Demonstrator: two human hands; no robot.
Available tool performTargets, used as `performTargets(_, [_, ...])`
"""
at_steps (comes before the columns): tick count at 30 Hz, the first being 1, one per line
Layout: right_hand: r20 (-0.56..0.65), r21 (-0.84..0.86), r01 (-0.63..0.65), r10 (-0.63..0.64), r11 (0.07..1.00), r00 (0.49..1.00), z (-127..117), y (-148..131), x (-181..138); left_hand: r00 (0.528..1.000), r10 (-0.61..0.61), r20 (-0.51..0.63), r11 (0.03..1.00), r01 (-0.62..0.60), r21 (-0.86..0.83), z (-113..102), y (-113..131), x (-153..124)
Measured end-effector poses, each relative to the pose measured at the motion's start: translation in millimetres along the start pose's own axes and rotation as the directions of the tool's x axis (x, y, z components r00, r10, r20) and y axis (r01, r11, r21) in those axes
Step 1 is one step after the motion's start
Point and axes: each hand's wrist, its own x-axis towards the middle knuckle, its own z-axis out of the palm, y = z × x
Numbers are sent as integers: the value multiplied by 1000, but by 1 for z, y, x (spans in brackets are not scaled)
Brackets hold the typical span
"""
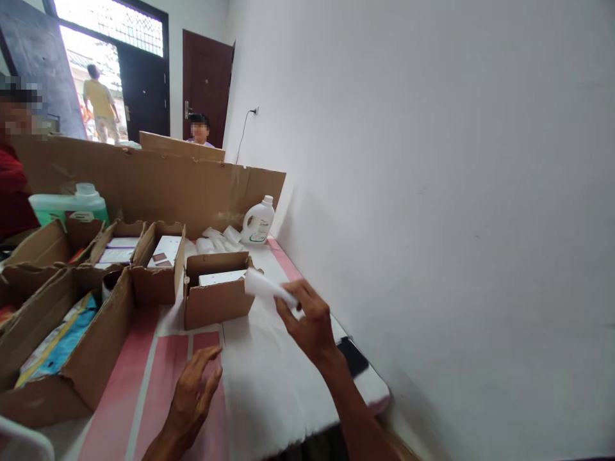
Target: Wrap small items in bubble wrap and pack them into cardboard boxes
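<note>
White and blurred, a roll (pixel 269 288) is pinched in the grip of the right hand (pixel 310 321) above the worktop (pixel 269 368), by the corner of a cardboard box (pixel 218 305); whether they touch, I can't tell. The left hand (pixel 192 390) has its grip released, fingers parted, and beyond, a handled plastic jug (pixel 260 224) stands near the wall (pixel 432 192).

In your right hand (pixel 310 320), centre of frame: white piece (pixel 263 286), smooth, matt; paper or thin plastic, you cannot tell which. At your lower left: boxes (pixel 103 352), brown cardboard, matt, rough-edged; inside one, packet (pixel 77 333), blue film-like plastic, slightly glossy. Upper left: panel (pixel 158 182), brown cardboard, matt. Left: jug (pixel 72 206), translucent plastic, smooth. Upper centre: bottle (pixel 259 225), opaque white plastic, smooth. Right: wall (pixel 432 192), matt white.
</note>
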Motion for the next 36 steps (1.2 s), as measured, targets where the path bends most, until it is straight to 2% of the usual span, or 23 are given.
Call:
performTargets(1, [-10,-77,48,-49,996,999,7,1,24,1000,-6,2,1000,6,-14,1,0,-1])
performTargets(2, [38,-149,82,-78,985,996,18,2,45,1000,-2,9,1000,2,-26,2,0,-2])
performTargets(3, [147,-208,113,-83,972,986,33,4,64,1000,5,14,999,-5,-34,2,0,-3])
performTargets(6, [457,-245,177,-48,953,888,86,8,103,1000,26,1,999,-26,-38,1,-2,-5])
performTargets(9, [604,-154,201,-69,967,794,122,13,118,999,37,-32,999,-39,-39,-4,-9,-6])
performTargets(12, [720,-18,198,-125,980,682,129,21,124,998,31,-55,998,-34,-53,-9,-15,-6])
performTargets(14, [790,119,100,-155,988,593,122,29,129,998,21,-60,998,-25,-65,-10,-17,-5])
performTargets(15, [804,179,13,-154,984,574,117,33,133,998,13,-57,997,-17,-71,-10,-17,-4])
performTargets(16, [800,225,-76,-140,972,583,114,37,137,999,0,-53,997,-4,-77,-11,-16,-2])
performTargets(18, [747,275,-194,-82,942,660,113,43,142,998,-27,-48,996,23,-86,-11,-14,5])
performTargets(20, [672,292,-175,-71,940,738,121,47,142,997,-41,-64,995,35,-94,-14,-12,14])
performTargets(21, [660,297,-138,-98,945,745,128,47,141,996,-39,-78,995,31,-97,-15,-12,19])
performTargets(22, [668,296,-98,-133,950,732,135,47,138,995,-38,-94,995,29,-98,-18,-12,23])
performTargets(25, [730,263,-8,-194,965,655,151,45,131,990,-63,-129,996,54,-77,-27,-16,33])
performTargets(26, [741,252,-4,-190,968,644,151,44,130,988,-77,-136,995,68,-66,-30,-19,35])
performTargets(28, [718,257,-20,-177,966,673,139,44,130,981,-123,-149,992,117,-43,-36,-23,39])
performTargets(30, [616,302,-70,-138,951,776,116,48,128,960,-207,-189,978,203,-38,-41,-25,42])
performTargets(32, [440,354,-170,-3,920,898,92,54,117,917,-305,-258,952,303,-50,-43,-26,49])
performTargets(33, [326,371,-241,117,897,938,84,58,106,894,-341,-289,939,341,-52,-43,-26,53])
performTargets(34, [210,387,-323,258,864,943,81,62,92,877,-366,-313,928,370,-49,-42,-27,58])
performTargets(35, [110,405,-408,399,818,910,83,66,74,866,-382,-323,920,389,-45,-40,-28,63])
performTargets(36, [43,430,-490,525,758,850,90,69,55,864,-388,-321,917,396,-42,-38,-30,68])
